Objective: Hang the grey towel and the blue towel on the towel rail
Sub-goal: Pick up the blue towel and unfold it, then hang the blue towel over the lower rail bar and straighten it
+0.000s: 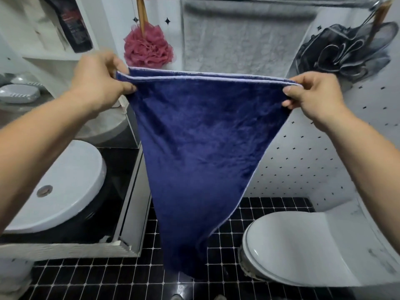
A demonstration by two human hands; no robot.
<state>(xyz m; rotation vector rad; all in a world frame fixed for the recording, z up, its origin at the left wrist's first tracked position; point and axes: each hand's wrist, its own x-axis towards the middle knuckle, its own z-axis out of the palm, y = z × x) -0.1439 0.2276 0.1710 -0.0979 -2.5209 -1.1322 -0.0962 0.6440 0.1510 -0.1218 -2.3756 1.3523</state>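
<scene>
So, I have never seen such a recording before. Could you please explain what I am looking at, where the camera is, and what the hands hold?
There is no machine here, only a person's two bare hands. The single picture comes from a camera worn on the head, looking forward and down. The left hand and the right hand each pinch an upper corner of the blue towel, which hangs down between them. Behind it, the grey towel already hangs over the towel rail. A pink bath sponge and a dark bath sponge hang beside it. Below are a washbasin, a toilet and a black tiled floor.
</scene>
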